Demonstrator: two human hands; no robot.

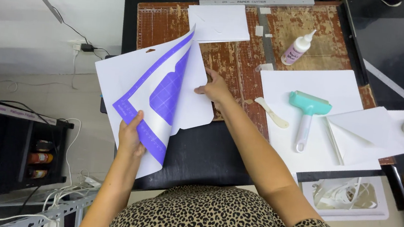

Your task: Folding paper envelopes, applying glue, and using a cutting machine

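Hands first: the left hand [130, 136] pinches the lower edge of a purple-gridded cutting mat [156, 99], holding it up and curled back over the left side of the tabletop [198, 152], while the right hand [215, 87] grips the edge of a white cut paper sheet [195, 103] that's partly lifted off the mat's sticky face. Further back on the worn brown paper cutter board [237, 57] lies a white envelope [218, 23], and a small glue bottle [297, 48] lies tilted off to the right. Nearer the right there's a big white sheet [314, 80] with a teal roller [306, 113] and a cream scraper [272, 113] on it, plus folded white paper [363, 134] just beside.
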